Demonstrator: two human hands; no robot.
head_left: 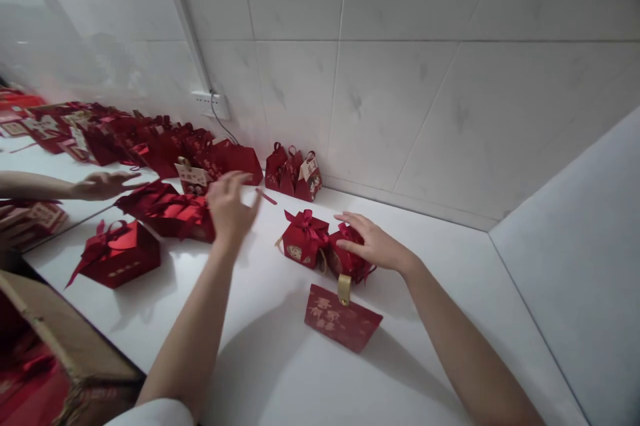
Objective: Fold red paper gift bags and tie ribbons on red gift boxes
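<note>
My left hand (231, 206) hovers with its fingers apart, beside a cluster of red boxes with satin ribbons (187, 213). Nothing shows in its grasp. At the right, my right hand (374, 244) has its fingers spread over a small red gift box (354, 265) with a ribbon bow, which it seems to touch. Close against that box stands another red gift box (305, 239) with a bow and a cord handle. In front of both is a dark red folded box (343, 318) with gold characters and a gold loop handle.
Small red bags (293, 176) stand by the tiled wall. A long row of red boxes (150, 136) runs left along it, below a power socket (211, 105). A co-worker's hand (103, 186) reaches in from the left. An open cardboard carton (65, 333) holds red items.
</note>
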